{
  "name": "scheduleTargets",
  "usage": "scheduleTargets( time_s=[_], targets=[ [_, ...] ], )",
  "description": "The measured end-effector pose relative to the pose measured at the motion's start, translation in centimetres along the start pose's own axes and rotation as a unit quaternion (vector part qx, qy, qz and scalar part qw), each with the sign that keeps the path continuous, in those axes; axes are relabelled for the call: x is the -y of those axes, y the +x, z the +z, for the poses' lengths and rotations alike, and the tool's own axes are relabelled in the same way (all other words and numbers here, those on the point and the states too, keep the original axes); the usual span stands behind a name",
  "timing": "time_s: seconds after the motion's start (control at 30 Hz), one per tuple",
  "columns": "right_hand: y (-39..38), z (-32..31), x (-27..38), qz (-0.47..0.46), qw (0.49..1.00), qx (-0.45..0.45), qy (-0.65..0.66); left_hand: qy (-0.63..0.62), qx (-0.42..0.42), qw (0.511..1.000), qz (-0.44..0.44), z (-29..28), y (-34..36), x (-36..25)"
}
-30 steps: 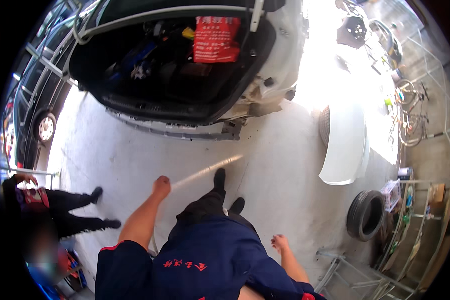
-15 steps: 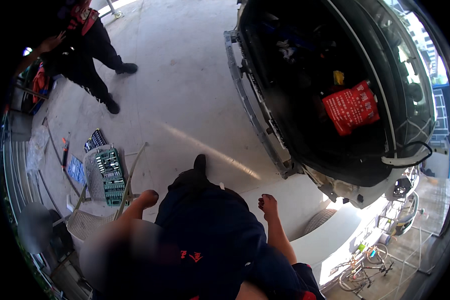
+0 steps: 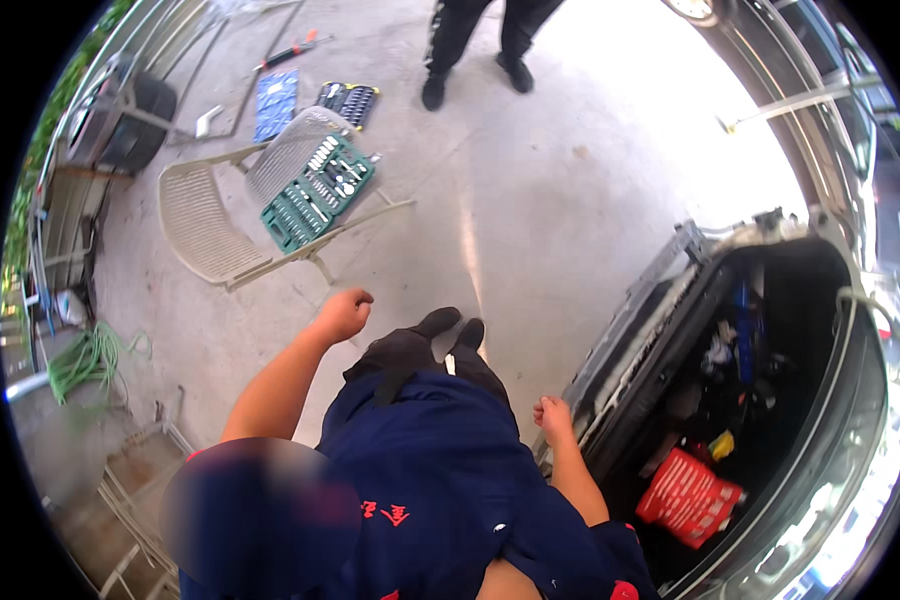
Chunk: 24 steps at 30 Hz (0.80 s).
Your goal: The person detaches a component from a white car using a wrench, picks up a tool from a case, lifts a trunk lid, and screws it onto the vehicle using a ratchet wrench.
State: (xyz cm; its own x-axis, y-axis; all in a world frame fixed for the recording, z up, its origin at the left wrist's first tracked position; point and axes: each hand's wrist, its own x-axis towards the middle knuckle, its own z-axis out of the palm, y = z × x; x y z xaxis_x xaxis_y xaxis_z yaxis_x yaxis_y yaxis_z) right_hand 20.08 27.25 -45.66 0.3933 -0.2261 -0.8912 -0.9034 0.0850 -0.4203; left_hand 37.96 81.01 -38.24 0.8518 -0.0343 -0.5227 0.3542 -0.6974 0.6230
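Hanging low over the pale floor (image 3: 570, 220), L hand (image 3: 345, 314) has its fingers curled in & together, like a loose fist. Nearest to it: a beige mesh chair (image 3: 205, 225) w/ an open green tool case (image 3: 315, 200) on it, sockets & bits in rows, both halves laid flat. Hand & chair are apart, approx. a bit of bare floor btwn.

R hand (image 3: 552, 416) is lower, out to the R side, fingers also bent in toward the palm; small in view, so can't tell exactly how the tips sit. It's just beside the car's open trunk (image 3: 670, 350), can't tell if touching the edge. In the trunk: red bag w/ white print (image 3: 690, 497), small yellow item (image 3: 721, 445) next to it, blue stuff (image 3: 745, 320) further up, rest too dark to ID.

Past the chair, on the floor: dark tool set w/ yellow trim (image 3: 348, 103), blue packet (image 3: 275, 103) beside it, then a black & orange tool (image 3: 288, 54). Green rope (image 3: 85, 362) coiled far L. Co-worker's dark-trousered legs (image 3: 515, 30) at top ctr., well apart from both hands.
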Motion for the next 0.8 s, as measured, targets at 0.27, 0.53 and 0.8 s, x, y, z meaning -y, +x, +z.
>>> scheduleTargets(
  time_s=[0.27, 0.53, 0.8],
  targets=[
    [4.5, 3.5, 13.7, -0.033, 0.995, -0.013, -0.095, 0.044, 0.007, 0.968, -0.245, 1.6, -12.1, 16.2],
    [2.9, 12.3, 25.5, -0.108, 0.985, 0.013, -0.135, -0.028, 0.005, 0.973, -0.227, -4.8, 3.3, 15.2],
    [-2.2, 21.8, 27.8, 0.044, 0.966, 0.031, -0.253, -0.117, -0.135, 0.979, -0.096, -13.7, 31.0, 19.0]
  ],
)
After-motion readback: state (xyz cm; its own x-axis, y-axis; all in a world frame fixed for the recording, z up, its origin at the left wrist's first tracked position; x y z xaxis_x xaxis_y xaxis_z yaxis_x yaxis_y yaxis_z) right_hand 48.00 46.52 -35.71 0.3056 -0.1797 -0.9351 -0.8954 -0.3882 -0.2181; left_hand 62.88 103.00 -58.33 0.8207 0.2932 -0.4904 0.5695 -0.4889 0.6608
